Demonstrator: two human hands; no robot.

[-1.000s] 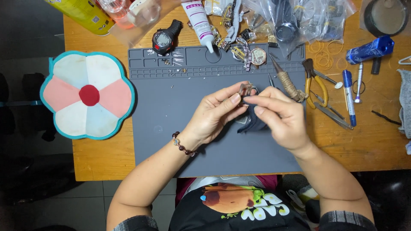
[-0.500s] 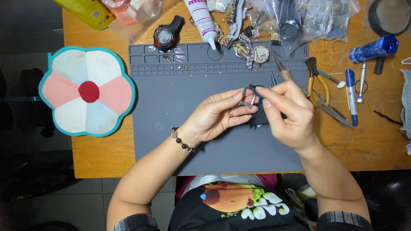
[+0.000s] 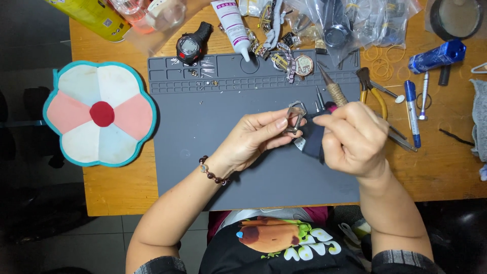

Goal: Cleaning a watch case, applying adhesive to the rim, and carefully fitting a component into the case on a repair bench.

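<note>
The left hand (image 3: 253,139) is pinching a small metal watch case (image 3: 294,117), its long axis standing nearly upright; the right hand (image 3: 355,137) is gripping a dark cloth (image 3: 313,139) against it.

A single view comes from a camera worn on the person's head, looking almost straight down on the wooden tabletop (image 3: 436,167) from close above. The person's torso lies at six o'clock, the far tabletop edge at twelve. The grey work mat (image 3: 213,152) fills the centre, and dark floor shows at nine o'clock.
</note>
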